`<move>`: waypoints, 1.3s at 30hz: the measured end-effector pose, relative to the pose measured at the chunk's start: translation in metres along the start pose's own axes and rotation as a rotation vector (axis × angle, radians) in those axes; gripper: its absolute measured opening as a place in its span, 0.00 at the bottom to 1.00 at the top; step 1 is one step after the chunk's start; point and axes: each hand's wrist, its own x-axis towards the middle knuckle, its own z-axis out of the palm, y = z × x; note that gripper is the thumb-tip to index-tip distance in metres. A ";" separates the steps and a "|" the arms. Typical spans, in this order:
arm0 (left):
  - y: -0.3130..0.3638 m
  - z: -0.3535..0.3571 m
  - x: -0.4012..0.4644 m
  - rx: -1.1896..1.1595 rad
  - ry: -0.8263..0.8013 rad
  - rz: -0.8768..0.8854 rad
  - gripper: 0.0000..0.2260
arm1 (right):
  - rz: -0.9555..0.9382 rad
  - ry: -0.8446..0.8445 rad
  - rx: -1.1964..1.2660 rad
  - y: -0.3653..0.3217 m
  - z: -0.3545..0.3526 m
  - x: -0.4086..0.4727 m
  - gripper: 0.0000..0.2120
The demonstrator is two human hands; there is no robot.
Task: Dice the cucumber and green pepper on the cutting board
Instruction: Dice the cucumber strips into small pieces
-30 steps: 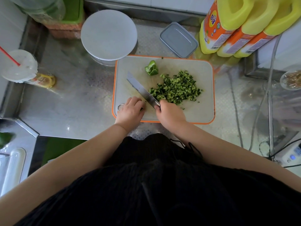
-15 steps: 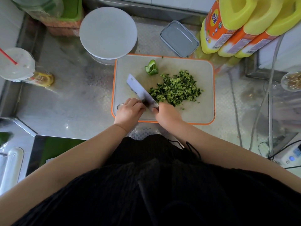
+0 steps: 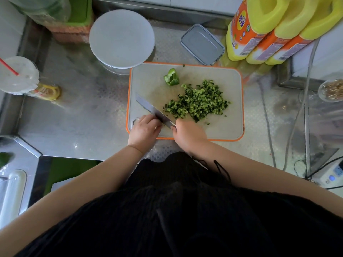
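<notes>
A grey cutting board [image 3: 230, 127] with an orange rim lies on the steel counter. A pile of diced cucumber [image 3: 198, 101] sits at its middle. Behind it, at the far edge, lies a piece of green pepper [image 3: 171, 77]. My right hand [image 3: 189, 134] grips the handle of a knife [image 3: 148, 107], whose blade points away to the left across the board. My left hand [image 3: 144, 128] rests on the board's near left corner, fingers curled against the side of the blade. Whatever is under those fingers is hidden.
Behind the board stand a round white lid [image 3: 121, 38] and a grey lidded box [image 3: 202, 44]. Yellow jugs [image 3: 259, 28] crowd the back right. A lidded cup with a red straw [image 3: 18, 75] stands far left. Cables [image 3: 267, 123] run along the right.
The knife was lifted with its flat side showing and is down on the board again, its blade further left. My left fingers have closed in against the blade.
</notes>
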 end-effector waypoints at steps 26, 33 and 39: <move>-0.001 -0.004 -0.003 0.019 0.001 -0.012 0.13 | 0.046 -0.110 0.018 -0.005 0.005 0.002 0.08; -0.004 -0.004 -0.004 0.030 0.017 0.022 0.10 | 0.159 -0.090 0.211 0.003 0.003 0.014 0.16; -0.007 -0.010 -0.010 -0.023 0.008 -0.030 0.10 | 0.070 -0.044 0.134 0.004 -0.006 0.002 0.14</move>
